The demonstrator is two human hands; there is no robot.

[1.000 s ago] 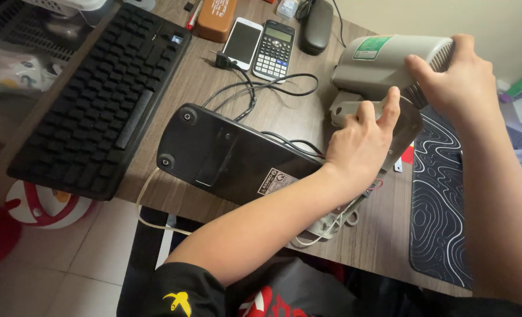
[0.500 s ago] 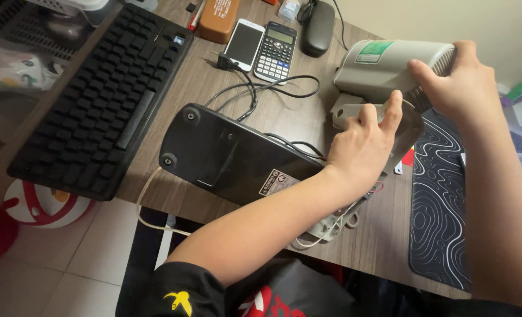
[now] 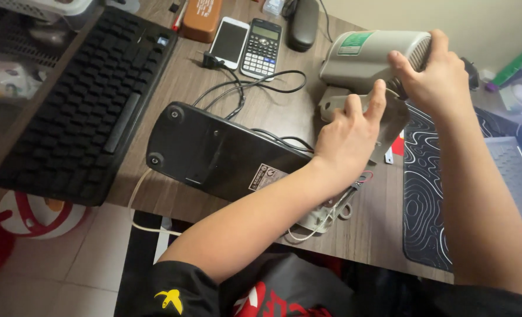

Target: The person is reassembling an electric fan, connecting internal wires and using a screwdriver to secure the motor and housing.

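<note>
Your left hand (image 3: 349, 138) sits at centre right of the frame, fingers curled around the folded grey handle (image 3: 363, 111) of the hair dryer (image 3: 369, 58), index and middle fingers raised along its upper edge. Your right hand (image 3: 440, 76) is in the upper right of the frame, fingers wrapped over the rear grille end of the dryer body, thumb pressing on top. The hair dryer is held between both hands just above the bench (image 3: 272, 108), its barrel lying roughly level with a green label on its upper side.

Below your left forearm, at frame centre, a flat black device (image 3: 214, 152) lies underside up on the bench, with black cables (image 3: 255, 88) running across the wood behind it. A black keyboard (image 3: 85, 105) occupies the left of the frame. A white phone (image 3: 230, 42) and a dark calculator (image 3: 261, 48) lie side by side at upper centre. A black patterned mat (image 3: 425, 194) covers the bench at right, under your right forearm
</note>
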